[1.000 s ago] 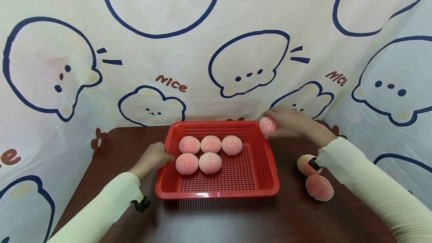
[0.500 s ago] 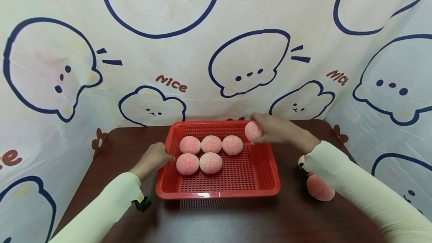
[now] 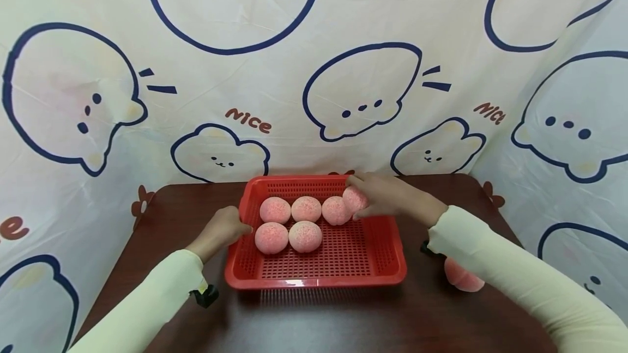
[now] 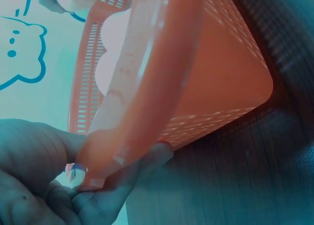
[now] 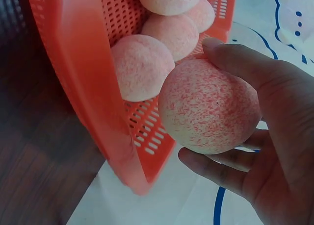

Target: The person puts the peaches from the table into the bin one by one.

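A red perforated plastic basket (image 3: 314, 282) stands on the dark table, with several pink peaches in two rows toward its left and back. My left hand (image 3: 224, 233) pinches the basket's left rim, thumb on one side and fingers under the lip in the left wrist view. Over the back right of the basket, my right hand (image 3: 392, 196) holds a speckled pink peach (image 5: 210, 105) between thumb and fingers. In the head view that peach overlaps the right-hand peach (image 3: 336, 211) of the back row. The basket's front right part shows bare mesh.
A redder peach (image 3: 462, 275) lies on the table (image 3: 343, 326) right of the basket, partly covered by my right sleeve. A white cloth (image 3: 275, 80) printed with blue cartoon outlines hangs behind the table and along both sides.
My right hand has carried the peach leftward from the basket's right rim to above its back row. My right sleeve now covers one of the loose peaches. The left hand stays on the rim.
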The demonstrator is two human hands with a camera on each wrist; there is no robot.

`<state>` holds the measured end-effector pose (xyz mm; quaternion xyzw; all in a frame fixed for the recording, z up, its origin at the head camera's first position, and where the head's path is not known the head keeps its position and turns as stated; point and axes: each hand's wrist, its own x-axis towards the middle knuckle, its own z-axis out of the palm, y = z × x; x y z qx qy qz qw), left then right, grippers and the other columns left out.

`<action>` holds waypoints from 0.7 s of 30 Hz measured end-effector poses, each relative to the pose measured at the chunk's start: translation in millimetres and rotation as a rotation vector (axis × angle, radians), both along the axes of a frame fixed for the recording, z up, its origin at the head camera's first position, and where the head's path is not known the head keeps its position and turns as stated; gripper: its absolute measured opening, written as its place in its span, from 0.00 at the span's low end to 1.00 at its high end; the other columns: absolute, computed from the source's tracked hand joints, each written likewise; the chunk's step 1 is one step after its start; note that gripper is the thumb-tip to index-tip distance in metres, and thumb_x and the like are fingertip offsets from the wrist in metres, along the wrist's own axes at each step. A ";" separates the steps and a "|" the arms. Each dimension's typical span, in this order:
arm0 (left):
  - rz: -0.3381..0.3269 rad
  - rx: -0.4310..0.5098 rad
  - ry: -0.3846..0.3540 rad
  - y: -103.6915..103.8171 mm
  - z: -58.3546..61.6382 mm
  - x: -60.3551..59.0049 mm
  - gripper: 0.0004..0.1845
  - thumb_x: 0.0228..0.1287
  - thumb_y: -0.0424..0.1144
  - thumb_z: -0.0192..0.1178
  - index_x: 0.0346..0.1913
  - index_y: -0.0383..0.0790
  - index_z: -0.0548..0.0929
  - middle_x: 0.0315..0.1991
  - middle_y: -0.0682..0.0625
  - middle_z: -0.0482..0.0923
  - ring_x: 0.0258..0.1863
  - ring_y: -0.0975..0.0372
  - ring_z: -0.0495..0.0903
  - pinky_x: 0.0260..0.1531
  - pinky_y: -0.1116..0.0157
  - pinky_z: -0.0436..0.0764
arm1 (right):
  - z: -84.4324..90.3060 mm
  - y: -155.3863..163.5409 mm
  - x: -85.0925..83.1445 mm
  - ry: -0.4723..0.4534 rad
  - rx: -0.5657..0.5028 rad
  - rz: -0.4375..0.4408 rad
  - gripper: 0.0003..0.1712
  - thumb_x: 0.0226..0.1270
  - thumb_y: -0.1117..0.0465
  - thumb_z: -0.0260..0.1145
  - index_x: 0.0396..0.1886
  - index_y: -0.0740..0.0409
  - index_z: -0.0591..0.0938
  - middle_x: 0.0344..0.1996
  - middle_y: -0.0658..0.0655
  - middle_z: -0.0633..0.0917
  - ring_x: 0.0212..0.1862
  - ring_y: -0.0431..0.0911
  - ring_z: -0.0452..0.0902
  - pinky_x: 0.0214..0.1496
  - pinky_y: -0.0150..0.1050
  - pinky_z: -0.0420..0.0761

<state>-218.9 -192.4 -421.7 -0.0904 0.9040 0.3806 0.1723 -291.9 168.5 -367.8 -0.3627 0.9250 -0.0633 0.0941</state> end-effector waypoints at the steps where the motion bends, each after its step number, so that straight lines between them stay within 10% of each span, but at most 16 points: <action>1: 0.000 0.001 -0.001 -0.2 0.0 0.3 0.19 0.62 0.29 0.65 0.55 0.25 0.78 0.38 0.38 0.87 0.30 0.54 0.90 0.38 0.53 0.91 | -0.8 -2.4 0.2 0.013 0.017 0.010 0.37 0.57 0.45 0.78 0.64 0.49 0.75 0.52 0.52 0.83 0.45 0.43 0.80 0.52 0.43 0.89; 21: -0.001 0.030 0.008 -0.9 -0.3 2.9 0.21 0.62 0.30 0.66 0.57 0.25 0.77 0.40 0.37 0.87 0.32 0.53 0.91 0.39 0.52 0.91 | -24.1 -49.1 16.7 -0.087 0.108 0.036 0.48 0.52 0.44 0.82 0.71 0.48 0.72 0.62 0.53 0.76 0.61 0.46 0.74 0.65 0.47 0.84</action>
